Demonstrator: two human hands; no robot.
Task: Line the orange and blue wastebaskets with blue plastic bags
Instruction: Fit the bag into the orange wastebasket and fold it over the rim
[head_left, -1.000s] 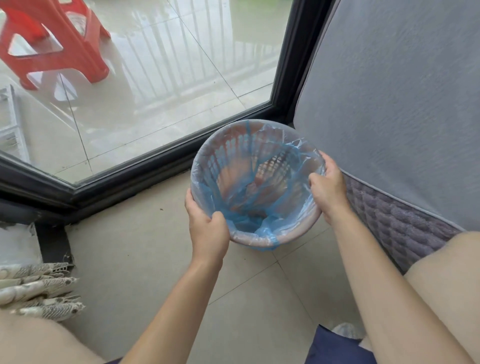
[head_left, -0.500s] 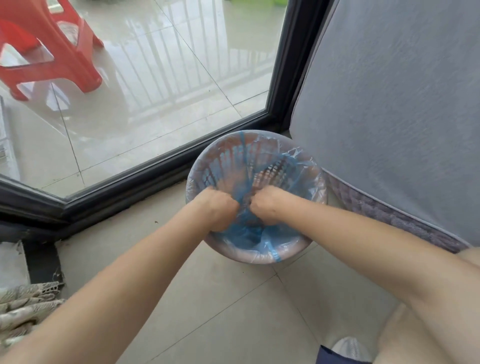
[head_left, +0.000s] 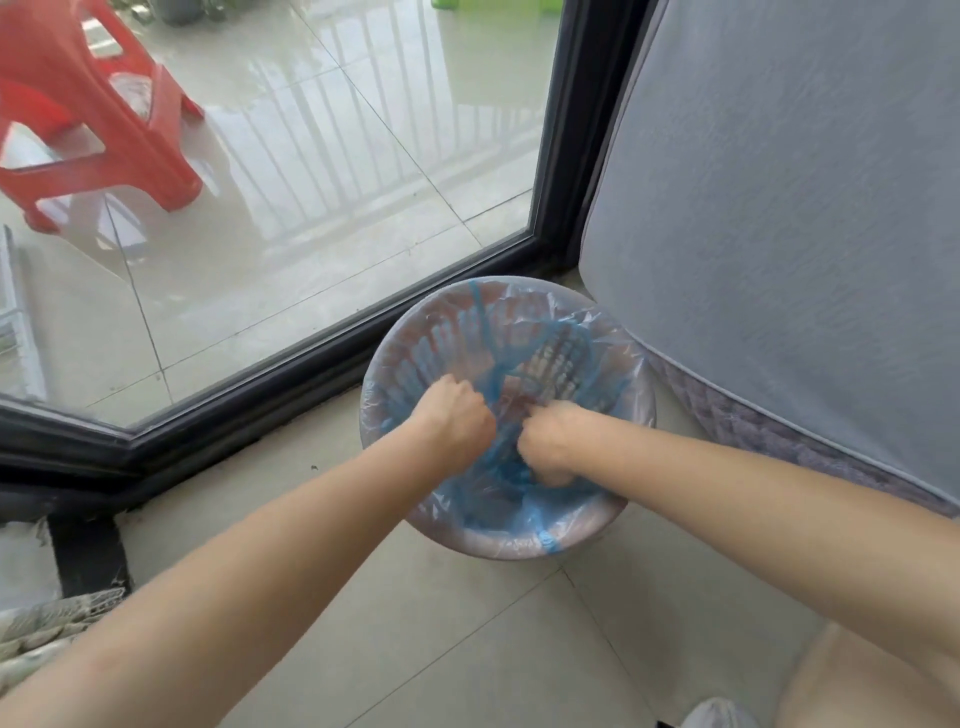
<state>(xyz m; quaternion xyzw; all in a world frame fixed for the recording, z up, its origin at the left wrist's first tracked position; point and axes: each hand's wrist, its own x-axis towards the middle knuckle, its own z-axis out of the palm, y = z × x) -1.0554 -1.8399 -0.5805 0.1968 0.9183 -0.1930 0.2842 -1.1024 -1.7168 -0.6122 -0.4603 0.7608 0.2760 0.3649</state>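
The orange slatted wastebasket (head_left: 571, 543) stands on the tiled floor, in the corner between the glass door and a grey mattress. A thin blue plastic bag (head_left: 441, 343) lines it and folds over its rim. Both my hands reach down inside the basket. My left hand (head_left: 457, 421) is a closed fist pressed against the bag on the left side. My right hand (head_left: 550, 441) is curled, fingers down in the bunched plastic near the bottom. The basket's bottom is hidden by my hands. No blue wastebasket is in view.
The black door frame (head_left: 311, 364) runs just behind the basket. A grey mattress (head_left: 779, 234) leans at the right, touching the basket. A red plastic stool (head_left: 93, 119) stands outside the glass. A patterned cloth (head_left: 47, 634) lies at the lower left.
One second ago my hands held the basket's rim from both sides. They have since gone inside, pushing the bag down. The basket now sits lower, on the floor.
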